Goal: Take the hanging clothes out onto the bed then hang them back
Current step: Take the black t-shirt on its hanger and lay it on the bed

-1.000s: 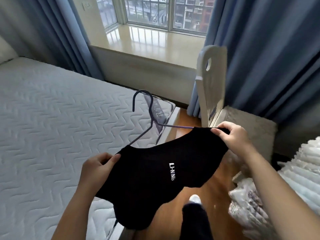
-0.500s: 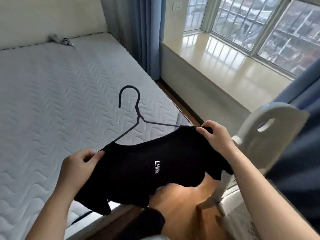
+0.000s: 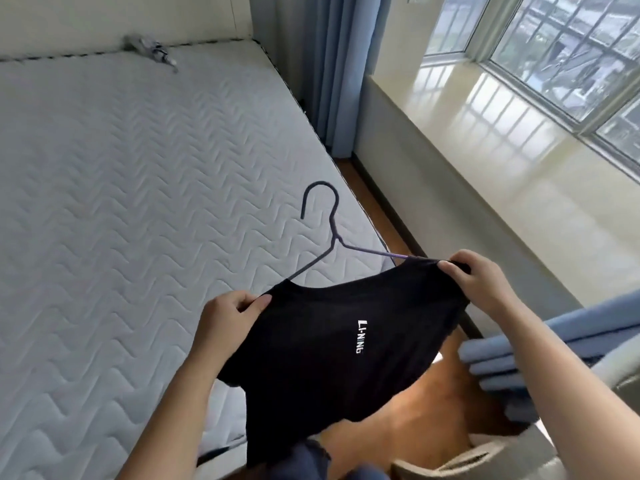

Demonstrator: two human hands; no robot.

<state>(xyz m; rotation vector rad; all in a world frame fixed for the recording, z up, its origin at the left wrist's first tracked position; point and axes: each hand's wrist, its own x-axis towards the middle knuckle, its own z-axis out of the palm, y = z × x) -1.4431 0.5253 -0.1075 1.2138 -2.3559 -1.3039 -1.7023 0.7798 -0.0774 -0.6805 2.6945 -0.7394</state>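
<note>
A black T-shirt [image 3: 325,358] with a small white logo hangs on a dark wire hanger [image 3: 329,230], held over the bed's right edge. My left hand [image 3: 228,317] pinches the shirt's left shoulder. My right hand [image 3: 478,282] grips the right shoulder, where the hanger's arm enters the cloth. The hook sticks up and away from me, free of any rail. The bed [image 3: 121,202] is a bare white quilted mattress filling the left half of the view.
A small grey bundle [image 3: 149,50] lies at the far edge of the mattress. Blue curtains [image 3: 339,64] hang at the bed's far corner, more curtain [image 3: 554,358] at my right. A wide window sill [image 3: 519,150] runs along the right. A white chair back [image 3: 502,459] is near my legs.
My view has swung left, from the window and chair toward the bed. Both hands keep the same hold on the shirt, which has moved with me over the mattress edge.
</note>
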